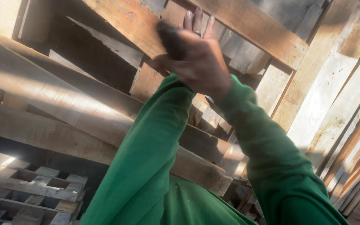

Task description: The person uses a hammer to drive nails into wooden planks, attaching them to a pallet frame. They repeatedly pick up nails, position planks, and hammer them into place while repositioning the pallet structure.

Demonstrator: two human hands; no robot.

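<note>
Against the underside of a tilted wooden pallet point(246, 29), both green-sleeved arms rise together. Right hand point(201, 62), fingers point(197, 21) extended flat on a slat, appears to brace the load; left hand point(169, 39) (mostly hidden behind it, dark and blurred) touches the same board, grip indeterminate. More pallets point(34, 191) lie stacked at lower left.

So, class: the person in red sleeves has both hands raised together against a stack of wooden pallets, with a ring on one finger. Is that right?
Not quite: the sleeves are green, not red. The head view shows it. The rest stands: both hands are raised together, the right hand over the left hand, against the pallets, with a ring on one finger.
</note>
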